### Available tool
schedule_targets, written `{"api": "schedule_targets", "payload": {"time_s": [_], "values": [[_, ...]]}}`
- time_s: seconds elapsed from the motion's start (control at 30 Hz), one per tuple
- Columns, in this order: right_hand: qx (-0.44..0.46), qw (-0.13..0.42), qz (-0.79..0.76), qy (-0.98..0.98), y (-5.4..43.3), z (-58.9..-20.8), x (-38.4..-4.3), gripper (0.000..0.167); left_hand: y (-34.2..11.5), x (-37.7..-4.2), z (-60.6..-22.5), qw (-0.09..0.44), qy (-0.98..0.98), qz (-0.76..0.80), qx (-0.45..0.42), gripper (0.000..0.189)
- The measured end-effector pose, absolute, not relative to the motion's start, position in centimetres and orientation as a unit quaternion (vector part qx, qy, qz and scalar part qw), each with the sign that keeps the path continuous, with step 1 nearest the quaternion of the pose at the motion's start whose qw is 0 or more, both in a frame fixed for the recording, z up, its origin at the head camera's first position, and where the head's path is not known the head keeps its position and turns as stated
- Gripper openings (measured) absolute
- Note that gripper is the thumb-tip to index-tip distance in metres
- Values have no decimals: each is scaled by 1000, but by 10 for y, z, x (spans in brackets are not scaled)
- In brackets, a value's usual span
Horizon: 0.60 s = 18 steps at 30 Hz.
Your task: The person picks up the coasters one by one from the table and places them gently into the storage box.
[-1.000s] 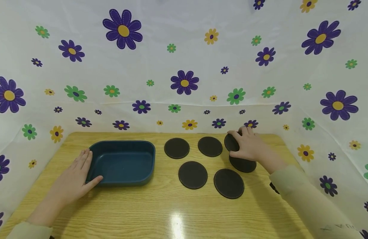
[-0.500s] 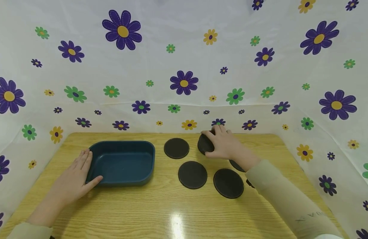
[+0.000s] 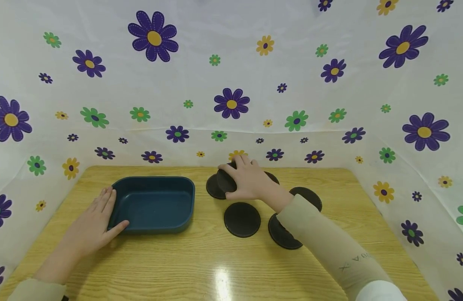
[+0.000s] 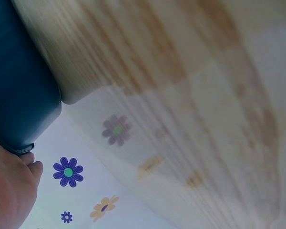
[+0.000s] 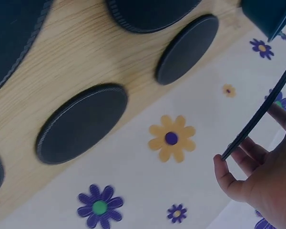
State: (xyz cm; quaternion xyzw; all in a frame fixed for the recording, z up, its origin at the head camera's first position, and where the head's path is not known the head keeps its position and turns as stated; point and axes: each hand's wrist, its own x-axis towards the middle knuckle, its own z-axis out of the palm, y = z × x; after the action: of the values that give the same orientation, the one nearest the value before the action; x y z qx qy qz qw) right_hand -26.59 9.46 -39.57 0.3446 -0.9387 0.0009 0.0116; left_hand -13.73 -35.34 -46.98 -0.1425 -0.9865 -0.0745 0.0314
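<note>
In the head view my right hand (image 3: pixel 250 179) holds a round black coaster (image 3: pixel 225 182) by its edges, above another black coaster (image 3: pixel 213 187) that it partly covers. Seen edge-on in the right wrist view, the held coaster (image 5: pixel 255 117) is clear of the table, with fingers and thumb at its rim. At the left, my left hand (image 3: pixel 93 221) rests against the side of a dark blue rectangular bin (image 3: pixel 152 230), its fingers straight along the left wall and the thumb at the front corner. No coaster shows inside the bin.
More black coasters lie flat on the wooden table (image 3: pixel 171 267): one near the middle (image 3: pixel 242 219), a front right coaster (image 3: pixel 282 234) and a right coaster (image 3: pixel 308 197), both partly behind the right arm. Flowered white cloth (image 3: pixel 201 83) encloses the back and sides.
My right hand has lifted the coaster from the back right and carried it left over the back row. The left hand and the bin have stayed put.
</note>
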Motion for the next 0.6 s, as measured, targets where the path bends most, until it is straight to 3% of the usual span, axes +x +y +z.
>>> {"api": "schedule_targets", "payload": {"time_s": [0.6], "values": [[422,11,-21,-906,-14,-398,-250,85,-356,-139,-471,33,-986,-70,-145,104]]}}
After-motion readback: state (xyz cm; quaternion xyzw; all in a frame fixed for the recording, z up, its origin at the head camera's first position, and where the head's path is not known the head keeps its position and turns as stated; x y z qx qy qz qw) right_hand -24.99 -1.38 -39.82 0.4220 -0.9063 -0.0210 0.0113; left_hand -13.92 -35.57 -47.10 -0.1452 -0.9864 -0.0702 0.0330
